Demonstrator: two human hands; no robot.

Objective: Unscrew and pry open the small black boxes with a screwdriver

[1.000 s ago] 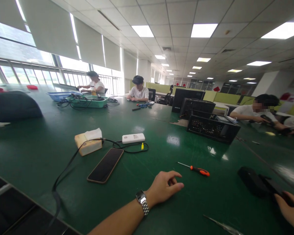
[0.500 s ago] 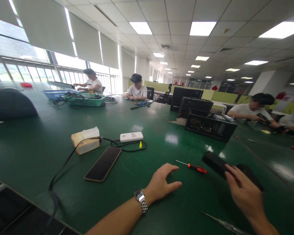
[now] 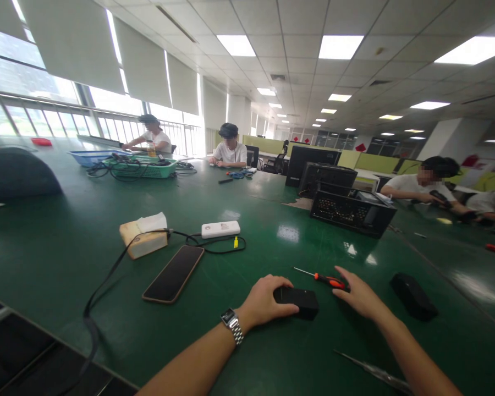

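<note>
My left hand [image 3: 268, 302], with a silver watch on the wrist, is closed around one end of a black rectangular block [image 3: 307, 302] lying on the green table. The fingers go over its far side and the thumb lies along its near side. My right hand [image 3: 361, 296] is at the handle end of a red-and-black screwdriver [image 3: 325, 279], thumb and forefinger spread apart. Whether it touches the handle I cannot tell. The screwdriver's shaft points left. Further right sits a second black block [image 3: 413, 296]. Below my right forearm lie metal tweezers [image 3: 365, 367].
A phone [image 3: 174, 274], a tissue pack [image 3: 144, 236], a white power bank [image 3: 220, 229] and a black cable [image 3: 107, 283] lie to the left. An open computer case [image 3: 350, 212] stands at the back right. Baskets [image 3: 140, 168] with cables are further off; several people sit around.
My right hand has moved left from beside the second block to the screwdriver and let go of the black block. That block is now in my left hand, which was empty before.
</note>
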